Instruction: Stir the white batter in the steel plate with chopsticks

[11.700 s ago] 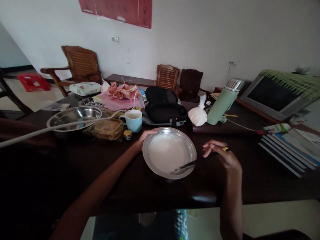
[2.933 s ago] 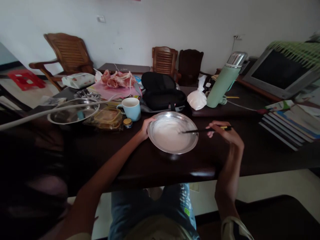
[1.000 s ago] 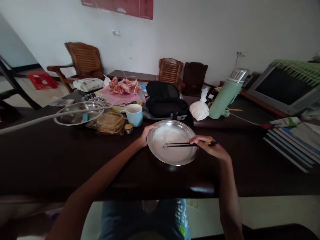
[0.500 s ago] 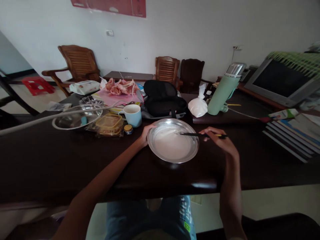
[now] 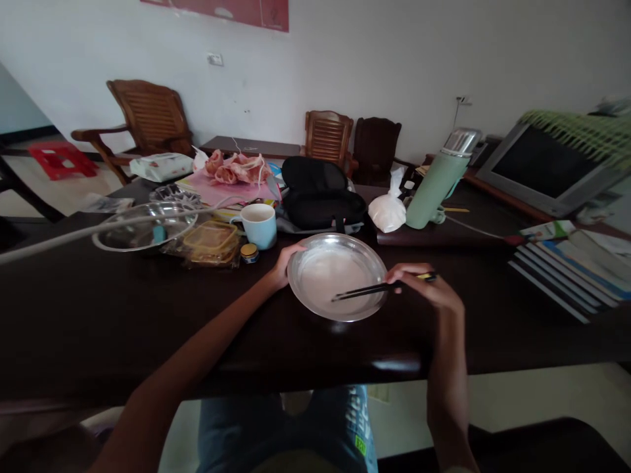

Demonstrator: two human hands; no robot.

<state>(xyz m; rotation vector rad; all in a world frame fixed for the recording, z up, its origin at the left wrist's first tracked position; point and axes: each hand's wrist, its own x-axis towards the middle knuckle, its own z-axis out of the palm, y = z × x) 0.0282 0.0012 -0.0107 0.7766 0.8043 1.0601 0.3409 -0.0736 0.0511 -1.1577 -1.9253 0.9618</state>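
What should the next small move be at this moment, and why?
Probably a gentle sweep of the chopsticks through the pale contents: the right hand has their tips inside the bowl, while the left hand holds its rim.

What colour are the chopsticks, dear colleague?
The chopsticks are mostly black, with some yellow; head view.

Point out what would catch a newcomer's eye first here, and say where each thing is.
First, probably the shiny metal bowl of pale mixture on the dark table, its left rim held by the left hand. Over it reach black chopsticks in the right hand. Then the tilted-looking green flask behind to the right, and the bright red stool on the floor at far left.
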